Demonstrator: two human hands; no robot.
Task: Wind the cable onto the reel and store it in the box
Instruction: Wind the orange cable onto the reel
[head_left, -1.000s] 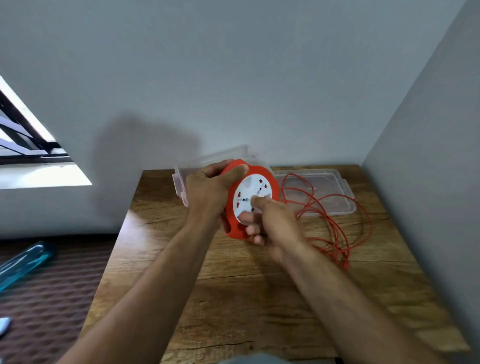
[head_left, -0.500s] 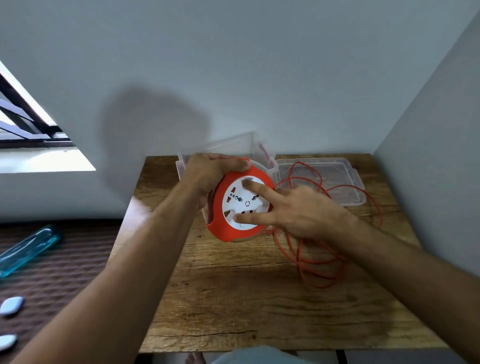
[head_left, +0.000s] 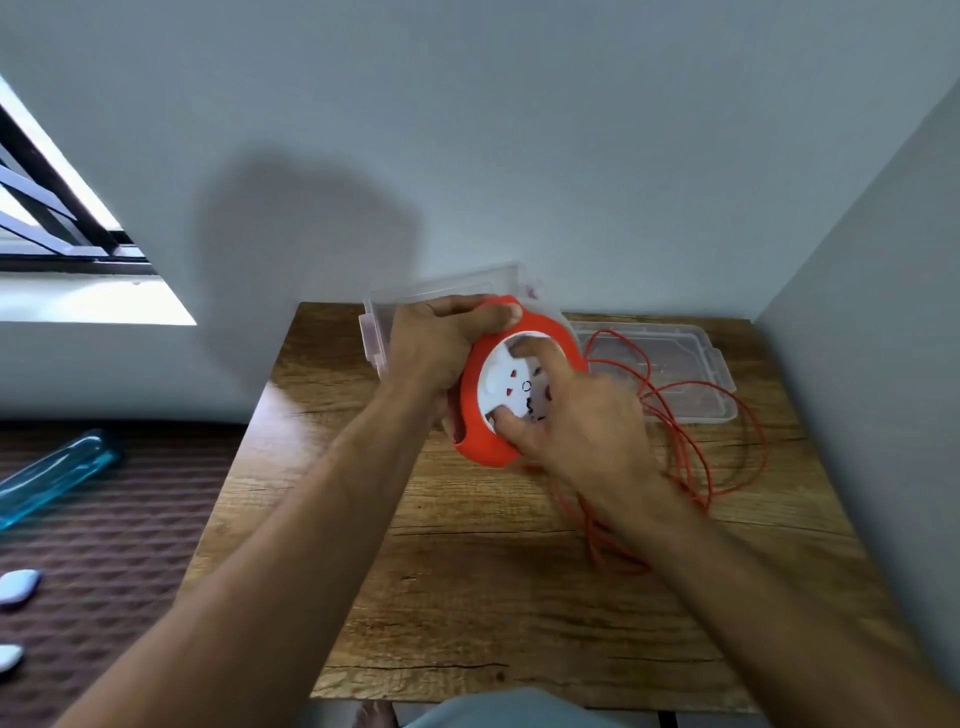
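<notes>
Above the table (head_left: 467, 597), the reel (head_left: 480, 441) is gripped at its rim by the left hand (head_left: 436, 348); its white face is pressed by the spread right hand (head_left: 582, 421). Loose cable (head_left: 696, 457) is looped rightward. Behind, the box (head_left: 441, 291) and lid (head_left: 691, 364) are seen.

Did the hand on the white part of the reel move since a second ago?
Yes. The right hand has turned on the reel: its fingers now reach the white face's top, toward the clear box, where before they pressed lower down.
</notes>
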